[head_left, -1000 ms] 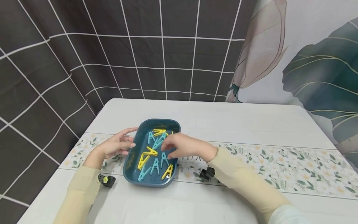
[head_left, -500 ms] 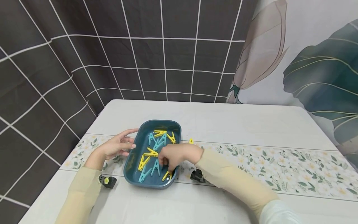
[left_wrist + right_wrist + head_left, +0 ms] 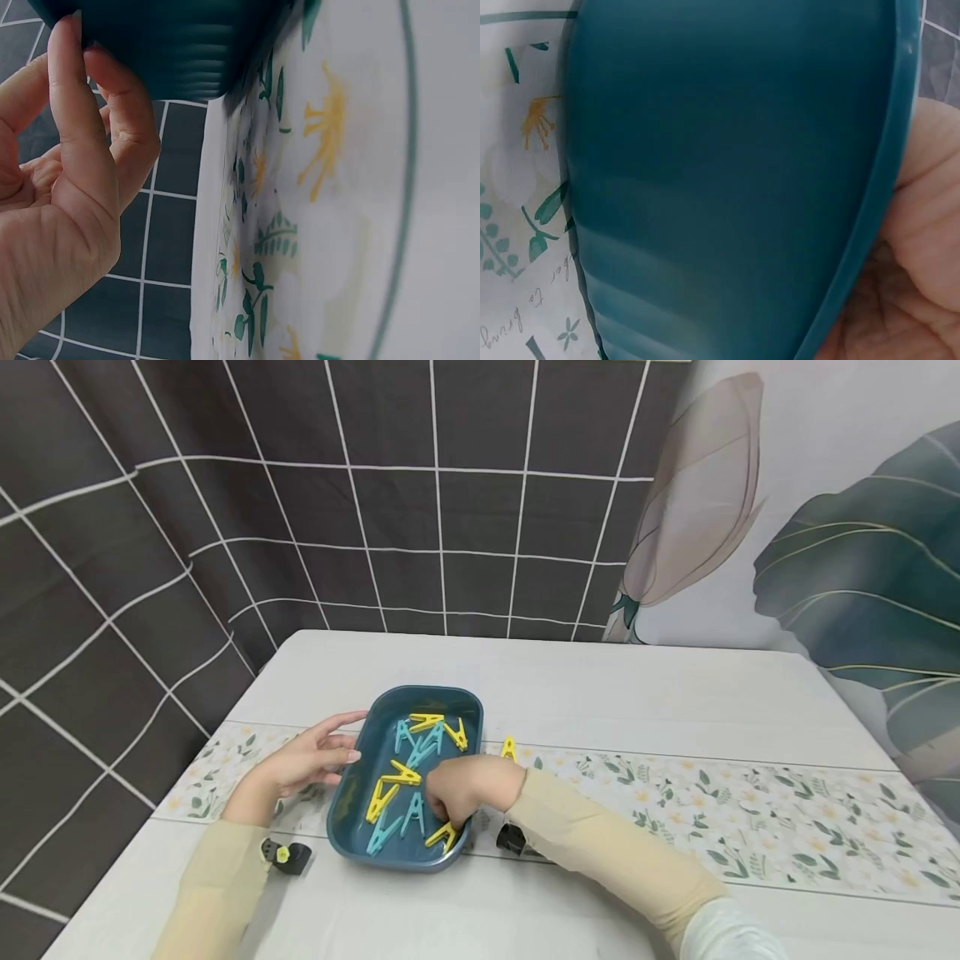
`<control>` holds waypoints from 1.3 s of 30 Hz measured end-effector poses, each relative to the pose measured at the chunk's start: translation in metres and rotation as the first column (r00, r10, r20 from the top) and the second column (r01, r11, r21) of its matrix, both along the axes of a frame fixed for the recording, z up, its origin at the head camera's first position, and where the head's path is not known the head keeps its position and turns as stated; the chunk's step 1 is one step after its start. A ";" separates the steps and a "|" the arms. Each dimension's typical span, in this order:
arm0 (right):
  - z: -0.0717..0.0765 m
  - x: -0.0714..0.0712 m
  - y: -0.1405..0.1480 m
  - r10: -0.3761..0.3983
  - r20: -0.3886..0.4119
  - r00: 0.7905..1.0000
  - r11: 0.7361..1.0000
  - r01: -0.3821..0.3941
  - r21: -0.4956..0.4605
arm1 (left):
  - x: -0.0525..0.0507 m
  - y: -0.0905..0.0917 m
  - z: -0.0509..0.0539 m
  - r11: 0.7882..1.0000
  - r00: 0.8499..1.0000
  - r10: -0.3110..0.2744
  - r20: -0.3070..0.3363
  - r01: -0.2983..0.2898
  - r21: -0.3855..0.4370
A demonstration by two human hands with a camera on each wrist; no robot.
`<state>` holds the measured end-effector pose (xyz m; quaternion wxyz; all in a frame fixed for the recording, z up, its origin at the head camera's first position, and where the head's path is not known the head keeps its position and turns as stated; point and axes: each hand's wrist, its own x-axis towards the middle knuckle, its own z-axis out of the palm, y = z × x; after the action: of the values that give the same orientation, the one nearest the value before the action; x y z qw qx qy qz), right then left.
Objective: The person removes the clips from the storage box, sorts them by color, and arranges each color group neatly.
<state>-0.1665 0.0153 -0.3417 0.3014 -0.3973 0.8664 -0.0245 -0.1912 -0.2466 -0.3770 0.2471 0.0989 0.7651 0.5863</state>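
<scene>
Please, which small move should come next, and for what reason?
Probably the right hand should pinch a nearby clip and lift it from the tray. It is down among the clips, though its grip is hidden; one yellow clip lies outside on the right; and the left hand, at the opposite rim, could steady the tray.

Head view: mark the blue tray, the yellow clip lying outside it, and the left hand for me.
Blue tray [image 3: 431, 699]: head view, on its bare inner far wall.
Yellow clip [image 3: 509, 743]: head view, on its upper end.
Left hand [image 3: 300, 762]: head view, on the middle of the hand.
</scene>
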 end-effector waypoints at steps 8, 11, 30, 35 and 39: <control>-0.002 0.000 0.000 0.011 -0.007 1.000 1.000 -0.011 0.027 | 0.000 0.002 0.000 1.000 1.000 0.013 0.008 -0.013 0.014; -0.003 -0.001 0.000 0.027 -0.007 1.000 0.999 -0.026 0.019 | 0.001 0.001 -0.001 1.000 1.000 0.010 0.009 -0.011 0.022; -0.003 -0.012 0.021 0.150 0.136 0.979 0.914 -0.085 -0.397 | 0.003 0.000 -0.008 0.999 0.999 0.002 -0.045 -0.001 0.038; -0.006 -0.015 0.034 0.174 0.119 0.978 0.818 -0.076 -0.570 | 0.002 0.002 -0.007 0.999 0.999 0.002 -0.042 0.000 0.035; -0.012 -0.016 0.041 0.171 0.178 0.969 0.711 0.004 -0.704 | 0.002 0.001 -0.007 1.000 0.999 0.004 -0.038 -0.003 0.028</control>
<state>-0.1824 0.0565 -0.3536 0.2279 -0.5150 0.7328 -0.3820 -0.1887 -0.2451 -0.3841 0.2300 0.1123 0.7617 0.5952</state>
